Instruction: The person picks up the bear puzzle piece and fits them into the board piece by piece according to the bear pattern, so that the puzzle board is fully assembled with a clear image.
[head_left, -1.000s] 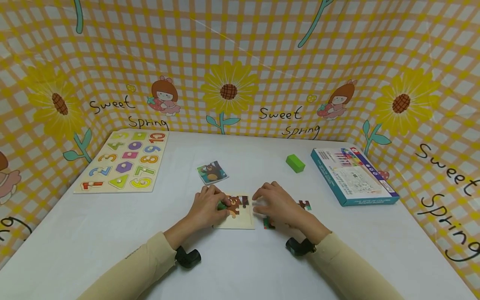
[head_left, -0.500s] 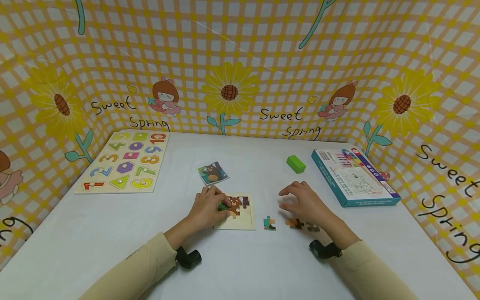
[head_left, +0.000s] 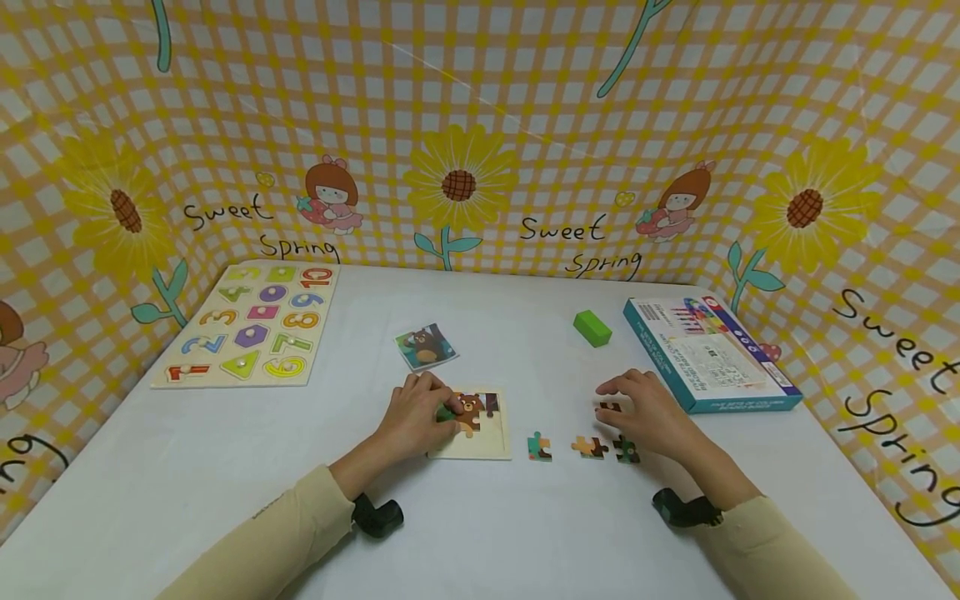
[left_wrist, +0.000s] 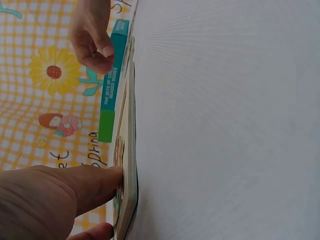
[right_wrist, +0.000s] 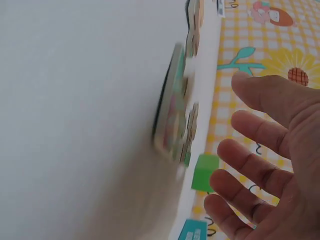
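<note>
Table [head_left: 487, 529], one, white-surfaced. Directly upon it, person's left to right, as I see it:

Number board [head_left: 302, 382], lying flat, with coloured numerals and shapes.
Bear card [head_left: 426, 347], slightly skewed.
Puzzle tray [head_left: 491, 435], pale wood, flat, nearer the person than the card; partly filled.
Loose jigsaw pieces, four: a teal piece [head_left: 537, 448] just beside the tray; a tan-and-brown piece [head_left: 596, 448]; a dark green piece [head_left: 627, 452] close to it; a brown piece [head_left: 610, 407], partly obscured.
Green block [head_left: 592, 329], oblong.
Box [head_left: 712, 354], teal-sided, flat, printed top, near the block.
</note>
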